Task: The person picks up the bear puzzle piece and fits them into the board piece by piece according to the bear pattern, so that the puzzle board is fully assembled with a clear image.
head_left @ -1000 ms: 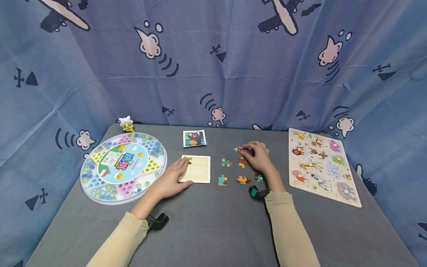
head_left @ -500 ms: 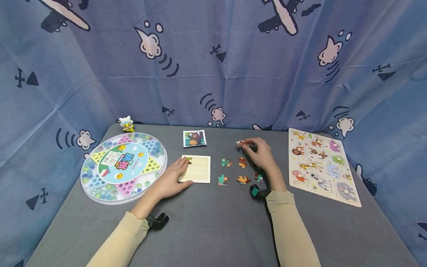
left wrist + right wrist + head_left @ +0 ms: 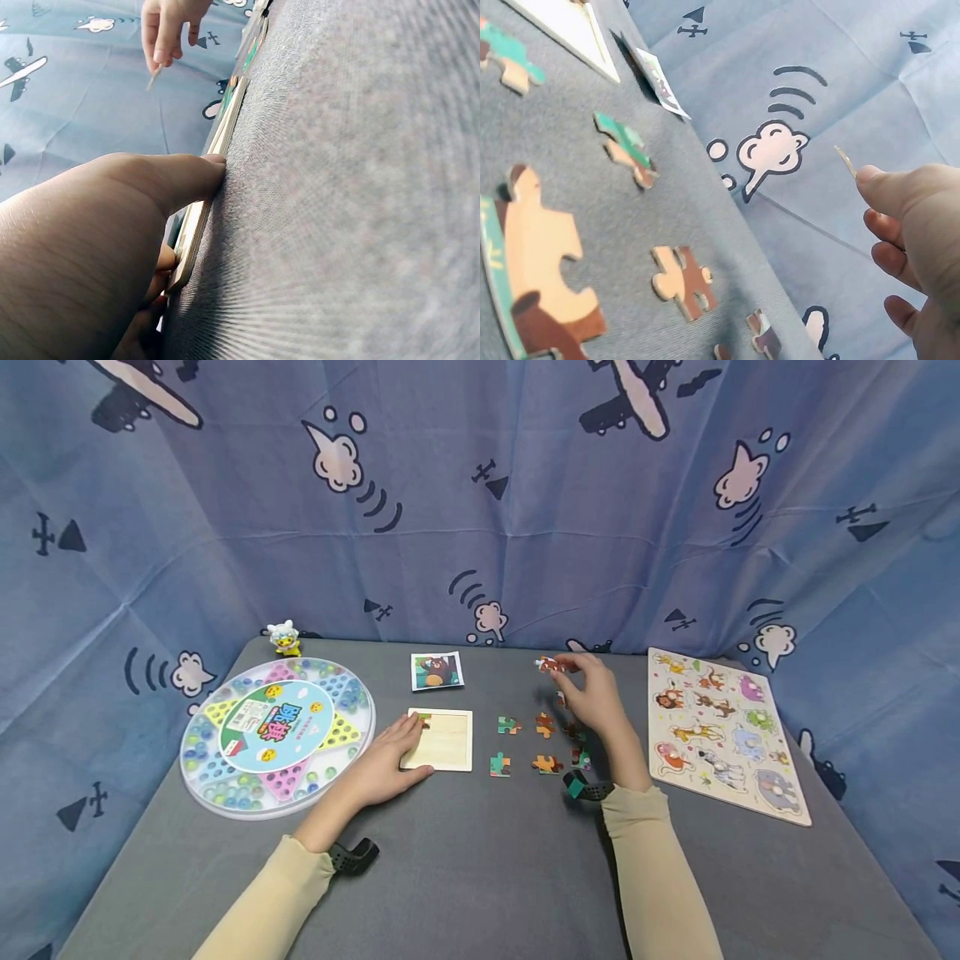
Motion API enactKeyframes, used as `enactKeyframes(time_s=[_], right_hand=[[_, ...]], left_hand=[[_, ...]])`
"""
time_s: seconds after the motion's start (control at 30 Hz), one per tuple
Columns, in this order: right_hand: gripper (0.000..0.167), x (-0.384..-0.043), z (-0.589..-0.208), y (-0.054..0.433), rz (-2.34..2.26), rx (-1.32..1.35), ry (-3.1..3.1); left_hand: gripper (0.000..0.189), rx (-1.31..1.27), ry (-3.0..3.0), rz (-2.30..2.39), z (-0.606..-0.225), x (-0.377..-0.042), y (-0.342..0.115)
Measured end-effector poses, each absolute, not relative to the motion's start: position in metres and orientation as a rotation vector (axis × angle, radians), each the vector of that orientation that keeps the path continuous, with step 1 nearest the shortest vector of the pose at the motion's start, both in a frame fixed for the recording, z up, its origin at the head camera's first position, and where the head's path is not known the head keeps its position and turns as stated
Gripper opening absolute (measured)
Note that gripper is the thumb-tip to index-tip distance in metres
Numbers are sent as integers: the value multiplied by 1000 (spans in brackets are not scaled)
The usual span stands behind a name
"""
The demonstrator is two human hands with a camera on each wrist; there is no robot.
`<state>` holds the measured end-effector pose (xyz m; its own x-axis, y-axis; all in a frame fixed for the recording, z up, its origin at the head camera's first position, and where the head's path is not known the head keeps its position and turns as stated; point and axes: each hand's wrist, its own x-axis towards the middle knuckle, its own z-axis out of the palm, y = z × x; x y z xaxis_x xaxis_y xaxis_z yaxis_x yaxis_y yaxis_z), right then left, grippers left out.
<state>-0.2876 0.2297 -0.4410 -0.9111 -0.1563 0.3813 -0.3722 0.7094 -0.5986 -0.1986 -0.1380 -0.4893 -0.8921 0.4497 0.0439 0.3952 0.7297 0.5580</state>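
Between thumb and index finger, my right hand (image 3: 594, 695) pinches a brown, red and white jigsaw piece (image 3: 548, 665), raised above the back of the table. In the right wrist view this piece shows edge-on as a thin sliver (image 3: 845, 162). My left hand (image 3: 384, 762) holds a small wooden puzzle tray (image 3: 450, 747), thumb at its near edge and fingers along its left side. One jigsaw piece (image 3: 425, 719) lies in the tray's upper left corner, partly covered by my fingers. Several loose pieces, such as an orange one (image 3: 547, 764) and a green one (image 3: 508, 725), lie right of the tray.
A bear picture card (image 3: 437, 671) lies behind the tray. At the left are a round marble board (image 3: 277, 727) and a small figurine (image 3: 284, 638). An animal peg puzzle board (image 3: 720, 735) lies at the right, and a patterned curtain (image 3: 480, 485) hangs behind the grey table.
My right hand has lifted the jigsaw piece off the table and carried it back, slightly to the right, uncovering another piece beneath. The left hand and the tray have stayed in place.
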Motion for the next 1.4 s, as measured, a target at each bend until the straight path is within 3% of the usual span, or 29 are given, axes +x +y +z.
enactKeyframes(time_s=[0.67,1.4], right_hand=[[32,-288,-445,217,1034,427,-2587],[33,-275,-450,152,1069,422,-2668]], left_hand=[[87,699,2844,882,-494,-200,-139],[87,692,2830,885,-491,-199,-139]])
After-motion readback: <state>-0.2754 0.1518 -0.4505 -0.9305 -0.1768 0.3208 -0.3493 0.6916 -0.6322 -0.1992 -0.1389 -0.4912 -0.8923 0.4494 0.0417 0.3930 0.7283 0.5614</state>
